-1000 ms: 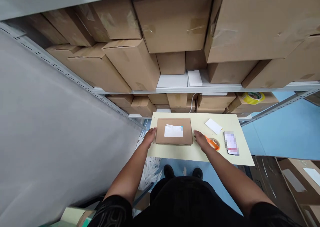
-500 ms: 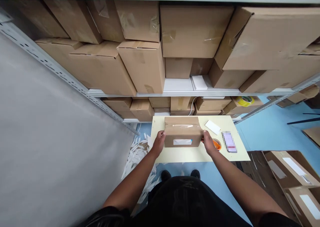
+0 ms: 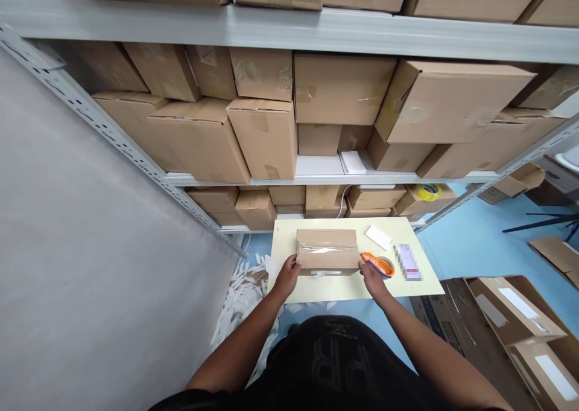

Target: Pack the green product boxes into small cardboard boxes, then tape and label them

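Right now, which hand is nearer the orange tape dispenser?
Right. The right hand is right beside the orange tape dispenser, on its near-left side; contact is unclear. The left hand is farther away, at the opposite end of the cardboard box.

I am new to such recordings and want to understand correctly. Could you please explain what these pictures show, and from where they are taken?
There is no machine here, only a person's two bare hands. One camera, worn on the person's head, looks forward and down. The left hand and right hand hold a taped cardboard box between them, at its left and right sides. Whether it rests on the pale yellow table, I cannot tell. Right of the box lie an orange tape dispenser, a flat white item and a phone-like item, blurred out. Behind stands a grey shelf packed with other boxes.
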`<state>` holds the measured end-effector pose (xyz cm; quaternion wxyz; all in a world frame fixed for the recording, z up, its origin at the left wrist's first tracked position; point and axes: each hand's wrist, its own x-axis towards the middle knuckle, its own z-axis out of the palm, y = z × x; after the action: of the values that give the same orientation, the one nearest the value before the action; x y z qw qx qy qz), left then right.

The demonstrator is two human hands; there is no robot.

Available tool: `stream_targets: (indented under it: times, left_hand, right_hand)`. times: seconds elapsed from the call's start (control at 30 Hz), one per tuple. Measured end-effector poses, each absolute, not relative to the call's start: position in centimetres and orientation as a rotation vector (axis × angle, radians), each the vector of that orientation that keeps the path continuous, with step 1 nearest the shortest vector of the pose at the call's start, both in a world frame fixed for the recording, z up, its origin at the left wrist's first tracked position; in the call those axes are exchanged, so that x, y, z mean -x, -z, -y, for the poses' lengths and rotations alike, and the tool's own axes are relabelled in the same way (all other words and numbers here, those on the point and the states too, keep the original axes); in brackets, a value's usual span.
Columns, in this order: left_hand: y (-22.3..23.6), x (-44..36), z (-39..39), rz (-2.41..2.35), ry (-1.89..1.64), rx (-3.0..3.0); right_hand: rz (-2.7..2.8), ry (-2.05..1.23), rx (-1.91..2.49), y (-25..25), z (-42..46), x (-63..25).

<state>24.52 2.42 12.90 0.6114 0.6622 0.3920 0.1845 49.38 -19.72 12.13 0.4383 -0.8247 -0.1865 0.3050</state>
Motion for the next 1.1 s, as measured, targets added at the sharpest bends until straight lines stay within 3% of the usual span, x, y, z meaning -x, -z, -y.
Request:
stream_targets:
  times: [0.13, 0.3, 0.57, 0.87, 1.1]
  left_hand:
    - [-14.0, -24.0, -3.0, -0.948, -0.398, -1.631]
    - [-17.9, -26.2, -5.7, -0.887, -0.606, -2.095]
    - [-25.1, -40.6, -2.9, -0.163, -0.249, -2.773]
    - [-18.7, -61.9, 3.8, 0.074, 0.539, -2.905]
    - [-11.1, -70.1, 6.6, 0.01, 0.694, -2.83]
  right_hand:
    - [0.387, -0.888, 2.049, -12.2, 21.5, -48.9]
    - [0.374, -0.916, 2.056, -13.0, 23.3, -49.0]
    - [0.252, -0.929, 1.93, -14.1, 24.5, -53.7]
    - [0.473, -1.024, 1.813, -14.1, 26.9, -64.1]
    - [0.383, -1.198, 1.809, -13.2, 28.8, -70.8]
